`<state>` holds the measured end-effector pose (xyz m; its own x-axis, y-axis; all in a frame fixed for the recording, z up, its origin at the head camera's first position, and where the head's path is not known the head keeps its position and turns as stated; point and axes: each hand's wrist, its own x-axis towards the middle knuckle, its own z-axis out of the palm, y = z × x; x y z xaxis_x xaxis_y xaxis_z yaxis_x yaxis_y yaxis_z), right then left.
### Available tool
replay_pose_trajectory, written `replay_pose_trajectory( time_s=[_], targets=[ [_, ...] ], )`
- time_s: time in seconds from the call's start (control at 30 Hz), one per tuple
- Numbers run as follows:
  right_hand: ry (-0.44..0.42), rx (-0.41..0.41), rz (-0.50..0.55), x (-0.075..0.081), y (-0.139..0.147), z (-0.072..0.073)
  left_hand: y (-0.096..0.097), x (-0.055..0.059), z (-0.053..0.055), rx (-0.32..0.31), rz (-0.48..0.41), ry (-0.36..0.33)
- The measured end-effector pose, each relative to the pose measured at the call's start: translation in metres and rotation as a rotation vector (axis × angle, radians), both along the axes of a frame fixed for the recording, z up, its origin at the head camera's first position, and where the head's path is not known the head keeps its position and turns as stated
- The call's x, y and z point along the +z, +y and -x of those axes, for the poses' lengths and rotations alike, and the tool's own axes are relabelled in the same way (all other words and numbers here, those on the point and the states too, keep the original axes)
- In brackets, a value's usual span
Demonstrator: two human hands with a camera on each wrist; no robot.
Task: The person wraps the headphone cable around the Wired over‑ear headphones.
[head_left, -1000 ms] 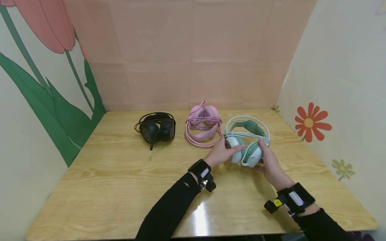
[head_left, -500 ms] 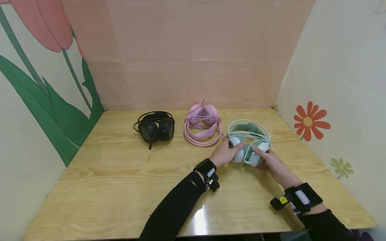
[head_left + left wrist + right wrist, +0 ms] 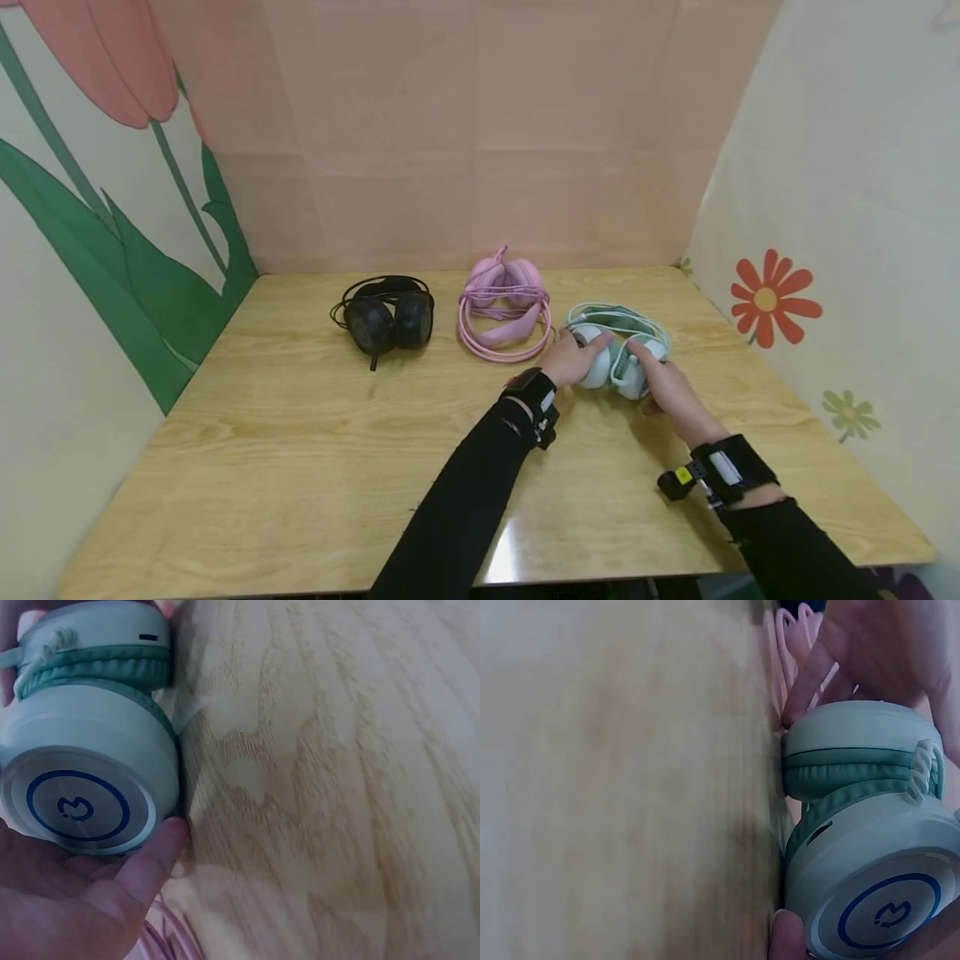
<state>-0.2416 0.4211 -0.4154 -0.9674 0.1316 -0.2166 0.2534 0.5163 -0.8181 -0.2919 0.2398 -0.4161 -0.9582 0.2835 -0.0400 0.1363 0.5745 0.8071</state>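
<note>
White and green headphones lie at the right of the table, their pale cable looped over the headband. My left hand grips the left ear cup from its outer side, thumb on top; in the left wrist view fingers curl under the cup's blue-ringed face. On the other side my right hand holds the right ear cup, thumb across it. The right wrist view shows both cups close together, down at the table surface, with a fingertip at the lower cup's edge.
Pink headphones with a wound pink cable lie just left of the white and green pair. Farther left are black headphones. A wooden table carries all of them, with a pinkish wall behind and a flowered wall at right.
The white and green headphones have come down flatter onto the table, the headband lowering. Both hands still hold the cups; the left arm has reached a little farther forward and right.
</note>
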Motion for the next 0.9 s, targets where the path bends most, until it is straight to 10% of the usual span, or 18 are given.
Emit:
replay_pose_trajectory(
  time_s=[0.13, 0.37, 0.67, 0.9],
  targets=[
    [-0.030, -0.023, -0.008, 0.002, -0.001, 0.006, 0.013, 0.000, 0.005, 0.092, 0.084, 0.052],
    [-0.074, -0.131, 0.020, 0.004, -0.001, 0.023, 0.049, -0.002, -0.002, 0.323, 0.421, 0.381],
    [-0.069, -0.164, 0.098, 0.001, 0.008, 0.048, 0.047, -0.009, 0.009, 0.172, 0.182, 0.206],
    [-0.079, -0.138, 0.138, -0.003, 0.015, 0.059, 0.044, -0.009, 0.014, 0.162, 0.155, 0.162]
  ],
)
